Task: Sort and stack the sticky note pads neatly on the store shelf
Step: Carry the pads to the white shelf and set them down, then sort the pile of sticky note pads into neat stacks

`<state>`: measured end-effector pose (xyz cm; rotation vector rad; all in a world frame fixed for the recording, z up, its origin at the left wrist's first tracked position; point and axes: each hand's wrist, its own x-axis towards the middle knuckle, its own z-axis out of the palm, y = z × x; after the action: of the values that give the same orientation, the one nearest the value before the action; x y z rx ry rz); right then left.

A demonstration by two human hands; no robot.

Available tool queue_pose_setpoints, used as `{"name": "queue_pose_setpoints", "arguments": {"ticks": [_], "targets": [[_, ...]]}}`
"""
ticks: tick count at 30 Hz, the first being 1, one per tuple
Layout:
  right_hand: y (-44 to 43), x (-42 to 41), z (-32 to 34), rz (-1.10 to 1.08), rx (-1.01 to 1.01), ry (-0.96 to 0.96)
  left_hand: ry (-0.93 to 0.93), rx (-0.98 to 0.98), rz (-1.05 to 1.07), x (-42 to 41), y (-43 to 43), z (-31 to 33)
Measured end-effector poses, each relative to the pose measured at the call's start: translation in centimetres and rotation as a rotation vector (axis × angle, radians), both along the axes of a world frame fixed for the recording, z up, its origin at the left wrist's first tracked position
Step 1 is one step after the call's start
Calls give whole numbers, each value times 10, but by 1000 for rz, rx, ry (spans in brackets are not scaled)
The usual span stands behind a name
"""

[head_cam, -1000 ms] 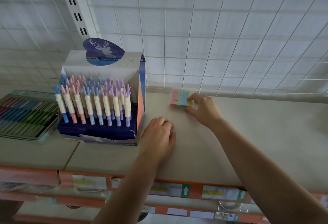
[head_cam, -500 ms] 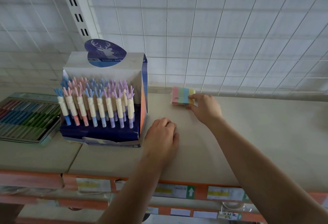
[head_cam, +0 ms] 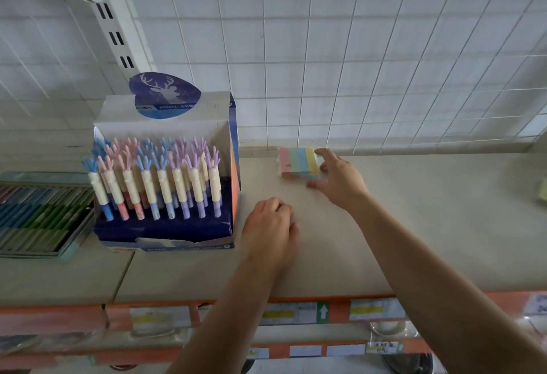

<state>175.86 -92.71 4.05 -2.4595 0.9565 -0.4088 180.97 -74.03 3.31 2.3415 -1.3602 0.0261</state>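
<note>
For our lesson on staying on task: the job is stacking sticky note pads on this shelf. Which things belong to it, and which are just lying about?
Job: pastel-striped sticky note pad; right hand at its edge; beige shelf board.
Lying about: blue cardboard box of antler-topped pens; flat tray of coloured sticks.
</note>
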Motion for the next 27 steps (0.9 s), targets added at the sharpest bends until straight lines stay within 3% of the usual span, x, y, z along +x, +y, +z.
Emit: {"name": "queue_pose_setpoints", "arguments": {"ticks": [5, 14, 27], "targets": [[8, -22, 4, -14, 44, -11, -50, 84, -60, -6, -5, 7], [16, -87, 0, -80, -72, -26, -126, 126, -203, -43, -35, 16], [-49, -230, 11, -171, -146, -18, -137, 70, -315, -154, -136, 21]]}}
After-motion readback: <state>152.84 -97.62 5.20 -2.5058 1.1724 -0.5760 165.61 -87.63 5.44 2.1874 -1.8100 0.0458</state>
